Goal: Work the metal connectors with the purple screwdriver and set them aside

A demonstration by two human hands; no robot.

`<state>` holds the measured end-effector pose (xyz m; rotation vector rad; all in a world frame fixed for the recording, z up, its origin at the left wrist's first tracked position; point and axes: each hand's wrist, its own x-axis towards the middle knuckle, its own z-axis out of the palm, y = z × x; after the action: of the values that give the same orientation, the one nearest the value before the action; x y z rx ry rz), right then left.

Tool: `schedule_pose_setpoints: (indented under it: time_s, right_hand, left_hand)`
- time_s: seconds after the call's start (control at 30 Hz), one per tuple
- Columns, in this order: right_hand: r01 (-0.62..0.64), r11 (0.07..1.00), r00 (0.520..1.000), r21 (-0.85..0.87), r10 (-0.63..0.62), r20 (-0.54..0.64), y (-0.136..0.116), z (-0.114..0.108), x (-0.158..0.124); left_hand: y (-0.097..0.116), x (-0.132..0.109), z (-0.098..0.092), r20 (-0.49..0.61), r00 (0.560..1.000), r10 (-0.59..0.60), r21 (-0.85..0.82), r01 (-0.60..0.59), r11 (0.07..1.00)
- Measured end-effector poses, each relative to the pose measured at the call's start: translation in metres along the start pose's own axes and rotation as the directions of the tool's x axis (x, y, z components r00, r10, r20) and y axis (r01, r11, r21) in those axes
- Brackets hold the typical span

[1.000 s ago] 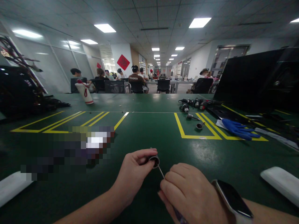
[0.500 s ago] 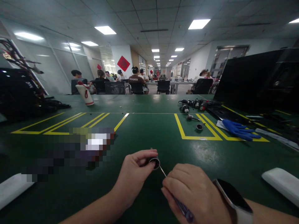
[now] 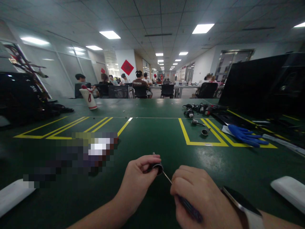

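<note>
Near the middle front of the green table, my left hand [image 3: 140,179] pinches a small round metal cup-like part [image 3: 159,168] between thumb and fingers, its hollow side turned toward my right hand. A thin stub pokes up above the fingertips. My right hand [image 3: 194,194] is wrapped around the dark handle of a screwdriver [image 3: 190,208]. Its thin shaft points up and left, and the tip reaches the rim of the metal part; whether it touches inside is hidden. A watch sits on my right wrist.
Yellow tape [image 3: 207,144] frames a similar metal cup [image 3: 205,132] and a small stemmed part [image 3: 196,122]. Behind lie several motor-like parts [image 3: 190,113]. A blue glove [image 3: 245,135] lies right, a white-red cup [image 3: 88,98] stands back left, and white devices [image 3: 289,190] flank the front.
My right hand and the screwdriver have shifted slightly right and down, with more of the shaft showing. My left hand keeps its pinch on the metal part. The view has tilted slightly.
</note>
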<state>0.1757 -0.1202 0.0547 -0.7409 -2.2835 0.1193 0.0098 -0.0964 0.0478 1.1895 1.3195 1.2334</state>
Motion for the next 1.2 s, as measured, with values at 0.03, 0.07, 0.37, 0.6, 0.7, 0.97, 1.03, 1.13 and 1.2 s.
schedule_pose_setpoints:
  time_s: [0.03,0.07,0.37,0.6,0.7,0.97,1.03,1.13,1.2]
  right_hand:
    - [-0.001,1.0,1.0,0.006,0.001,0.013,0.0006,-0.0005,0.0001]
    - [-0.003,1.0,1.0,0.009,0.003,0.026,0.0011,-0.0008,0.0002]
    - [-0.024,1.0,0.988,0.017,0.022,0.152,0.0019,-0.005,0.005]
    - [0.034,0.997,0.998,-0.066,-0.03,0.058,-0.0021,0.0026,0.0023]
    - [0.013,0.999,0.998,-0.031,-0.011,0.062,-0.0009,-0.0001,0.0029]
    - [0.122,0.989,0.988,-0.081,-0.114,0.105,-0.0016,-0.0022,0.0049]
    - [0.11,0.99,0.99,-0.086,-0.101,0.095,-0.0023,-0.0008,0.0048]
    - [0.052,0.998,0.996,-0.036,-0.049,0.079,-0.0024,-0.0003,0.0039]
    - [0.047,0.999,0.997,-0.016,-0.046,0.068,-0.0027,0.0001,0.003]
  left_hand:
    - [0.0004,0.0,0.0,-0.003,1.0,0.001,-0.004,-0.001,1.0]
    - [0.0009,-0.0001,0.0001,-0.006,1.0,-0.003,-0.01,0.003,1.0]
    - [0.0019,0.0006,0.0011,-0.028,1.0,-0.005,-0.027,0.004,1.0]
    - [0.0025,-0.0021,0.0013,-0.001,0.999,-0.044,-0.028,0.044,0.999]
    - [0.0017,-0.0019,0.0011,0.007,0.999,-0.046,-0.043,0.047,0.998]
    - [-0.0008,-0.0022,0.0009,0.013,1.0,-0.023,-0.058,0.023,0.998]
    - [-0.0013,-0.0016,0.0016,0.015,1.0,-0.005,-0.065,0.006,0.998]
    - [-0.0009,-0.0009,0.0028,0.012,1.0,0.007,-0.061,-0.006,0.998]
    - [-0.0005,-0.0012,0.0034,0.012,1.0,0.008,-0.053,-0.008,0.999]
